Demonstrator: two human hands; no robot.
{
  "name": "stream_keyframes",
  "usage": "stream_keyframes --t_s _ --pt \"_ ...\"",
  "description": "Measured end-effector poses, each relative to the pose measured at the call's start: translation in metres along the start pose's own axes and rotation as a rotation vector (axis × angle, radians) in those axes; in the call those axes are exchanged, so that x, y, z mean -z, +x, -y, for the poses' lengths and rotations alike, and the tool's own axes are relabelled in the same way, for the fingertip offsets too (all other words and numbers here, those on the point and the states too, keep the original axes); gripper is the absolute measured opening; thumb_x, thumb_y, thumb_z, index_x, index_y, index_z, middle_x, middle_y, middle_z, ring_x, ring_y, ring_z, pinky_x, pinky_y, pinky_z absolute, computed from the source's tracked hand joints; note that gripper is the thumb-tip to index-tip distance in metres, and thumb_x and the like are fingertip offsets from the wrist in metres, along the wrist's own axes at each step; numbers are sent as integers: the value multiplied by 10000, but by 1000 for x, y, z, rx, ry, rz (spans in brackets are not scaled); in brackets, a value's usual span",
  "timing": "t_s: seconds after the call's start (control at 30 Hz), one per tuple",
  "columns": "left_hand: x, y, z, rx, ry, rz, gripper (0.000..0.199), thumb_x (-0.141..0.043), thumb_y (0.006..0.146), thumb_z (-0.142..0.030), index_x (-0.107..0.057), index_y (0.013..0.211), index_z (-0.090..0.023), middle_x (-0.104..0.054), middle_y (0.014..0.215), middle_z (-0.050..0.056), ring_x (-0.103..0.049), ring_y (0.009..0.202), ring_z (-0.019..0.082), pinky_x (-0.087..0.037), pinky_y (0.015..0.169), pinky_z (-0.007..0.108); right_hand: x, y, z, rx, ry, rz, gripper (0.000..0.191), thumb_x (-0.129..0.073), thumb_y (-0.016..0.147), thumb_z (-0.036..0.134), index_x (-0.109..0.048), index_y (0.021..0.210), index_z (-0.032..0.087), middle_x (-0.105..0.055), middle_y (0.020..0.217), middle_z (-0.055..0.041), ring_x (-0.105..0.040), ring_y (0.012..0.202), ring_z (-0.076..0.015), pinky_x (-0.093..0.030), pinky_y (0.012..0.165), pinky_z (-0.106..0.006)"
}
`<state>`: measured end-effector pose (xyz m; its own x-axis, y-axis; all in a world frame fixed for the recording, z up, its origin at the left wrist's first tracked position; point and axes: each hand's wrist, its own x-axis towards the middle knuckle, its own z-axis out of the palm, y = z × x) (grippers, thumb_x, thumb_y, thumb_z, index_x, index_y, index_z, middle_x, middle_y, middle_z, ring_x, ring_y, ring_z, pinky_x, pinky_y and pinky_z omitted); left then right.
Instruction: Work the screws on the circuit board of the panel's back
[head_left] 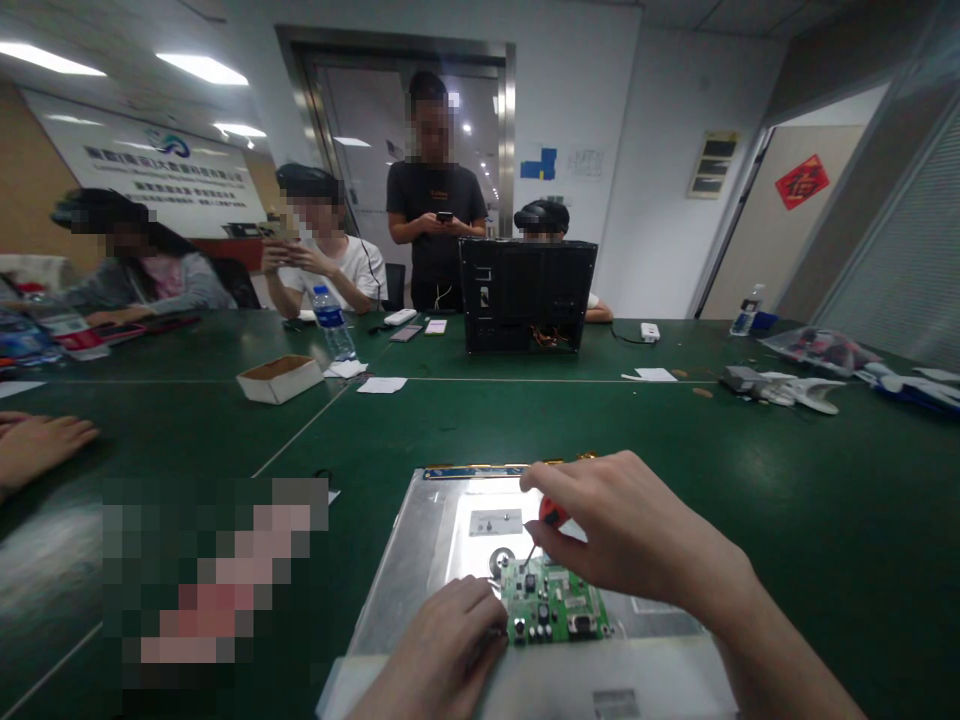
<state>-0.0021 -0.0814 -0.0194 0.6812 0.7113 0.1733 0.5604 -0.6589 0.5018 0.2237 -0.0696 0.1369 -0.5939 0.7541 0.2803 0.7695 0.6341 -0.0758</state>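
Observation:
My right hand (pixel 600 525) is closed on a screwdriver (pixel 553 512) with a red and black handle. Its thin shaft slants down to the upper left part of a green circuit board (pixel 556 603). Several chips, capacitors and connectors sit on that board. At the board's left edge, the curled fingers of my left hand (pixel 457 625) grip it; the fingertips are partly hidden. Under the board lies a flat silvery metal panel (pixel 420 560), with a narrow blue strip along its far edge. A round metal piece (pixel 501 560) shows just left of the board's upper corner.
Across the green table (pixel 420 430) stand an open black monitor casing (pixel 529 295), a white cardboard box (pixel 280 380) and a water bottle (pixel 332 322). Plastic bags (pixel 821 352) lie at right. Another person's hand (pixel 45 447) rests at left; several people are at the far side.

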Motion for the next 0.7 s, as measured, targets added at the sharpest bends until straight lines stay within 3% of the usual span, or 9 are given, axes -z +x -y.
stream_keyframes --t_s 0.37,0.7 --pt "0 2 2 -15 2 14 146 -475 916 -92 -578 882 -190 -644 910 67 -584 848 233 -384 668 308 2 0 2 2 13 27 54 -582 893 205 -592 945 196 -738 830 -22 -600 632 -151 -197 535 -297" --pt "-2 1 2 -19 -4 -5 160 -500 901 -67 -587 910 -201 -660 944 58 -602 875 238 -418 704 310 -1 1 9 66 128 191 171 -650 867 191 -620 1034 203 -754 892 -12 -597 679 -142 -212 541 -287"
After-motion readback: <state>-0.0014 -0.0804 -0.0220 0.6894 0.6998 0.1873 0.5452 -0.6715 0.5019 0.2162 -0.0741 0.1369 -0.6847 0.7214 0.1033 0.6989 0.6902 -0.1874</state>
